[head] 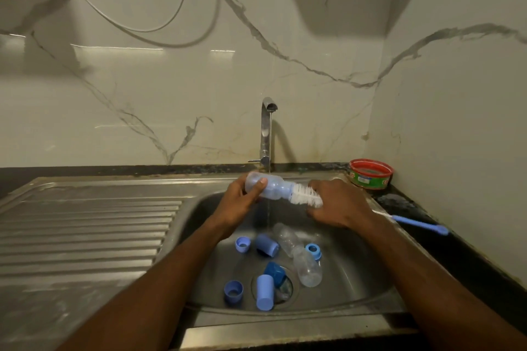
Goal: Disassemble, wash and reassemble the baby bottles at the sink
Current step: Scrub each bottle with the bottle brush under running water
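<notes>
Our left hand (242,202) has its fingers wrapped round a clear plastic baby bottle (263,186), held sideways under the tap's stream (268,208). Just past its mouth the white bristly bottle brush (305,196) sticks out, right hand (336,205) gripping the handle. We'd twist while pushing, since smooth walls hide film

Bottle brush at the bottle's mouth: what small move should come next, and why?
Probably push the brush deeper into the bottle. The left hand grips the bottle sideways above the sink, the right hand holds the brush, and most bristles are outside the neck.
</notes>
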`<action>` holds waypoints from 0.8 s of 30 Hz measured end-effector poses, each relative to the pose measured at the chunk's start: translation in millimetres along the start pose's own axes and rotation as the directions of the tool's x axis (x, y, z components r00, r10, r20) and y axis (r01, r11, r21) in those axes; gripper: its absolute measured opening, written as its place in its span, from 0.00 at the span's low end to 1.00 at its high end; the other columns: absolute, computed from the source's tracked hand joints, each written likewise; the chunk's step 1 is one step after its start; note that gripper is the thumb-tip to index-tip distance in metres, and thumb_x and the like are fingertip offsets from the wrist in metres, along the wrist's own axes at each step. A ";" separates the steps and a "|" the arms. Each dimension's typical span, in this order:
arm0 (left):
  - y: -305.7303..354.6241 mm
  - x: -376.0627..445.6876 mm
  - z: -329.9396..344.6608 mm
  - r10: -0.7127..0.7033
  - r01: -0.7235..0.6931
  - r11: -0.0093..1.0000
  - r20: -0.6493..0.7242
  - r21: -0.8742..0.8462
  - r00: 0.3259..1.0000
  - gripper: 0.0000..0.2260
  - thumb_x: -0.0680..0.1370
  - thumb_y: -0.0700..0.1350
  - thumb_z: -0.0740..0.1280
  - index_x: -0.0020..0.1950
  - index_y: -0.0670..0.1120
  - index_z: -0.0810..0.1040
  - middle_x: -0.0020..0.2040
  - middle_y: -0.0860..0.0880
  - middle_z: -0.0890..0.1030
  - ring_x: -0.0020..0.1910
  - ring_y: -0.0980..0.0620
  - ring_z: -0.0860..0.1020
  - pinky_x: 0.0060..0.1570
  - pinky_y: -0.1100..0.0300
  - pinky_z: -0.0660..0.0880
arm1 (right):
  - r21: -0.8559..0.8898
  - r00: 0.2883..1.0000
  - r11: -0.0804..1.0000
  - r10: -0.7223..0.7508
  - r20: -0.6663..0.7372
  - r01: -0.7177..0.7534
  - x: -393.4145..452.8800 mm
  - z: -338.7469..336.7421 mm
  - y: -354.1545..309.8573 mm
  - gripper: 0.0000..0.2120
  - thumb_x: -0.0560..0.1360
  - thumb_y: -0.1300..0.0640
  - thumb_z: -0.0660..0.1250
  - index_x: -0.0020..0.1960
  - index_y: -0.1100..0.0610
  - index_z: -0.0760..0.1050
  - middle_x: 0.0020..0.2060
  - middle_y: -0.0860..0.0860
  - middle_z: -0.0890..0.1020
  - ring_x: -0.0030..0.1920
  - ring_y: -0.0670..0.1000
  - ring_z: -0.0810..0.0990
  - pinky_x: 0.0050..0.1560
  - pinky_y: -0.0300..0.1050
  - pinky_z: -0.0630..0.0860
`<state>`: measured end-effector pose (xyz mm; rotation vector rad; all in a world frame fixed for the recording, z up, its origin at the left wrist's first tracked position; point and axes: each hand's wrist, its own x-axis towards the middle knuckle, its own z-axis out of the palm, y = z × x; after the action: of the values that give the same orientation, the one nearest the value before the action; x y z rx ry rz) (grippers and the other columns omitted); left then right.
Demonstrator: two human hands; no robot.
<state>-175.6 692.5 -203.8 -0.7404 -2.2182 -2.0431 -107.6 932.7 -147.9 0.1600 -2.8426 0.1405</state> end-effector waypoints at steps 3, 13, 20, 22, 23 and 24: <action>-2.5 7.3 -7.8 0.003 -0.005 1.000 -0.090 -0.015 0.996 0.22 0.78 0.58 0.70 0.69 0.51 0.76 0.63 0.48 0.82 0.61 0.50 0.82 0.61 0.48 0.80 | 0.058 0.993 0.994 -0.084 -0.080 0.089 -1.9 -3.0 2.9 0.22 0.75 0.42 0.70 0.66 0.45 0.68 0.56 0.49 0.82 0.49 0.50 0.79 0.44 0.43 0.69; -1.1 -2.6 -20.8 0.209 -0.379 0.539 0.316 0.753 0.925 0.29 0.72 0.58 0.76 0.71 0.55 0.73 0.63 0.53 0.71 0.59 0.55 0.71 0.59 0.59 0.71 | -0.134 0.986 0.977 -0.164 0.026 0.166 -3.2 4.8 -2.3 0.18 0.82 0.37 0.56 0.61 0.43 0.79 0.47 0.47 0.83 0.44 0.47 0.79 0.48 0.48 0.78; 7.8 -5.9 -12.6 0.265 -0.308 0.502 0.196 0.808 0.944 0.27 0.76 0.49 0.75 0.73 0.51 0.71 0.70 0.49 0.73 0.67 0.49 0.73 0.67 0.52 0.71 | -0.133 0.993 0.984 -0.114 0.029 0.116 -7.7 4.4 -10.4 0.18 0.84 0.41 0.53 0.66 0.46 0.73 0.55 0.51 0.83 0.51 0.51 0.80 0.54 0.50 0.77; 12.0 -6.8 -8.7 0.254 -0.303 0.491 0.199 0.817 0.947 0.26 0.78 0.47 0.73 0.74 0.49 0.70 0.71 0.48 0.73 0.69 0.48 0.72 0.69 0.50 0.69 | -0.087 0.994 0.990 -0.106 0.031 0.108 -10.6 2.6 -17.5 0.17 0.84 0.42 0.54 0.64 0.47 0.76 0.54 0.51 0.83 0.50 0.50 0.79 0.56 0.50 0.77; 13.9 -4.7 -12.8 0.253 -0.232 0.527 0.109 0.818 0.961 0.25 0.79 0.45 0.71 0.75 0.49 0.70 0.71 0.46 0.73 0.69 0.47 0.72 0.70 0.51 0.69 | -0.057 0.996 0.994 -0.092 0.008 0.092 -10.6 -1.1 -17.7 0.17 0.85 0.43 0.54 0.64 0.47 0.77 0.54 0.51 0.83 0.50 0.50 0.79 0.56 0.51 0.77; 13.0 -0.8 -17.0 0.265 -0.176 0.555 0.028 0.813 0.964 0.24 0.80 0.43 0.70 0.75 0.48 0.69 0.71 0.46 0.74 0.69 0.46 0.73 0.69 0.53 0.69 | -0.052 0.996 0.995 -0.081 -0.027 0.080 -8.9 -4.4 -16.8 0.17 0.84 0.43 0.54 0.64 0.47 0.77 0.53 0.51 0.83 0.50 0.51 0.80 0.55 0.51 0.77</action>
<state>-175.0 676.4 -189.6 -0.7082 -2.4538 -0.7206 -95.8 917.4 -145.0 0.2592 -2.8022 0.0524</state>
